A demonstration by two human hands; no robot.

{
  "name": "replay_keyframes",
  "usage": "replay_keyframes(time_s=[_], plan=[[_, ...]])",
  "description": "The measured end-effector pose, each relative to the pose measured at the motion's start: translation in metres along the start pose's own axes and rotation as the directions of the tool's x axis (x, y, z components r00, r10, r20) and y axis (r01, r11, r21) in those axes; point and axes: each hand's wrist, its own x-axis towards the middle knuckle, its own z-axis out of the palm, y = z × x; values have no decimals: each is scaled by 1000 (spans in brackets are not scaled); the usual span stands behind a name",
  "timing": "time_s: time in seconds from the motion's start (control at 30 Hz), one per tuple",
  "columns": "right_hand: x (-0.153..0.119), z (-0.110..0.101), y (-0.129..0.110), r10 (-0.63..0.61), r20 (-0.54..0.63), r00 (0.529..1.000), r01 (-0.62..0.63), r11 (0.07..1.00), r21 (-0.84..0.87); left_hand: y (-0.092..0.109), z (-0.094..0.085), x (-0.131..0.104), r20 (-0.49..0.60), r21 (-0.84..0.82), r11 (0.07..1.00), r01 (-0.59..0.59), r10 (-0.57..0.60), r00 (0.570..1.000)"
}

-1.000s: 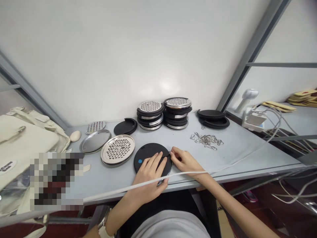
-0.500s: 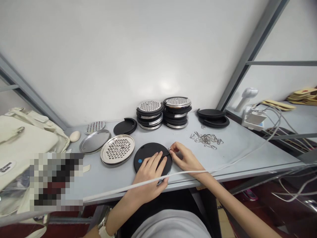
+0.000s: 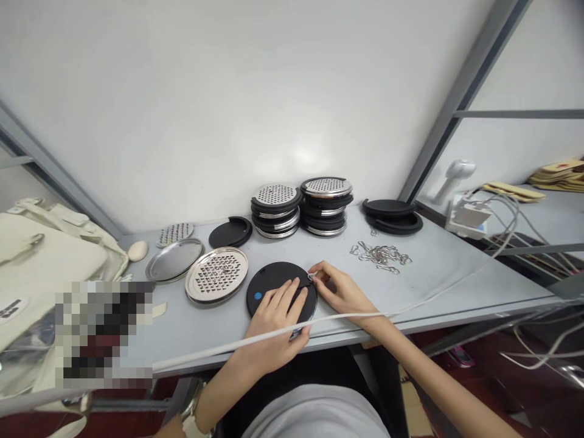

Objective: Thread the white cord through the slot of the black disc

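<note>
I am looking down at the black disc [image 3: 278, 286], which is lying flat on the counter [image 3: 438, 274] near its front edge, straight ahead of me; a slot is running in from the disc's right rim toward its middle, and a blue dot is showing on its left part; my left hand [image 3: 278, 316] is pressing flat on the disc's near half, fingers spread, gripping nothing; my right hand [image 3: 340, 291] is sitting just beside the right rim, thumb and forefinger pinching a small metal clip [image 3: 312, 277] right at the slot's mouth, so the right hand is the nearer one to that opening; beyond, a heap of loose clips [image 3: 381, 255] is lying to the right, a perforated steel plate [image 3: 217, 275] to the left, and stacked discs [image 3: 301, 208] by the wall.
</note>
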Motion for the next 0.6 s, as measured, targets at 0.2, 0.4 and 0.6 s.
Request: replay_keyframes(time_s=[0.2, 0.4, 0.6], plan=[[-2, 0, -3, 16, 32, 999, -16, 1000, -6, 0, 1, -1, 23, 1, 1000, 3, -3, 1000], [-4, 2, -3, 28, 31, 999, -27, 999, -35, -1, 1, -1, 41, -6, 1000, 9, -9, 999], [-3, 2, -6, 24, 11, 1000, -24, 999, -25, -1, 1, -1, 40, -2, 1000, 7, -7, 999]])
